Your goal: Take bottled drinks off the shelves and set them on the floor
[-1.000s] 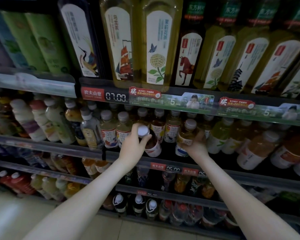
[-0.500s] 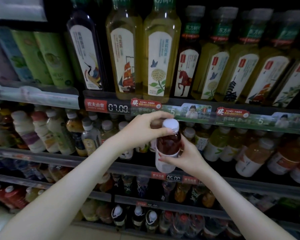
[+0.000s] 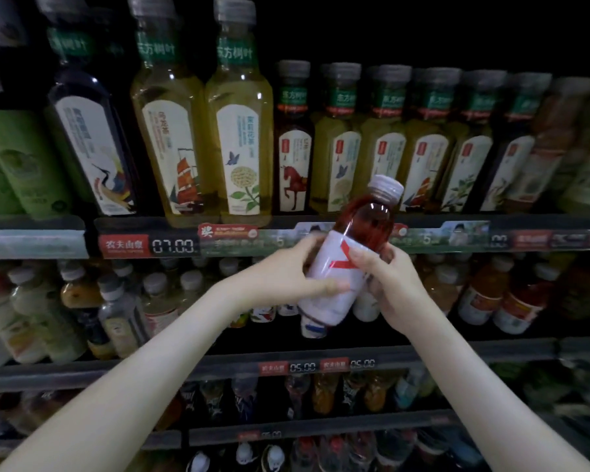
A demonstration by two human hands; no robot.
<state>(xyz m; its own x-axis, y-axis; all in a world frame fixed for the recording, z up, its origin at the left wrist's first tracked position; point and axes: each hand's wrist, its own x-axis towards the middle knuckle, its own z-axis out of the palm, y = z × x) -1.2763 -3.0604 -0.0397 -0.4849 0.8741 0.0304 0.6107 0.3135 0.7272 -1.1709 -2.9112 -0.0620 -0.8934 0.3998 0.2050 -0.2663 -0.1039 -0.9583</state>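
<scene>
Upper shelf: green neck bands (image 3: 155, 49) on the tall tea bottles (image 3: 239, 148) read "东方树叶". The upper rail (image 3: 474, 245) below them carries a red tag (image 3: 123, 245) "农夫山泉", a price display (image 3: 173, 247) "07.00", a promo sticker (image 3: 227, 231) headed "奖", and a banner strip (image 3: 280, 241) marked "5". Lower rail (image 3: 457, 356): two small red tags (image 3: 273, 368), each beside a lower display (image 3: 302, 366) reading "05.00"; the red-drink bottle (image 3: 365, 226) has a white label with one red stroke and no legible word.

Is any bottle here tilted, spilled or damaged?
Only the red drink bottle is tilted, cap toward the upper right, because the left hand and right hand hold it. No spill or damage shows.
</scene>
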